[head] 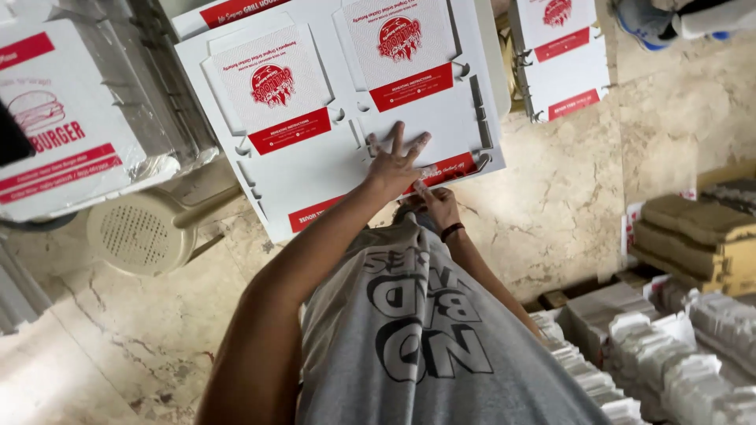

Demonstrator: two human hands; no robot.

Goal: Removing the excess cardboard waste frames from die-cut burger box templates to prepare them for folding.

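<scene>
Fingers (400,140) of the left hand (391,169) were spread wide and pressed flat on a white and red cardboard sheet (315,173), the right hand (438,206) pinched its near edge just below them, and a shiny stone floor (567,197) lay underneath, with a round plastic stool (138,234) far left.

Hidden under the spread left hand (396,167): part of the flat die-cut carton sheet (315,169); cut off by the frame: the sheet's far edge, the stacked folded blanks (669,370) near right.
</scene>
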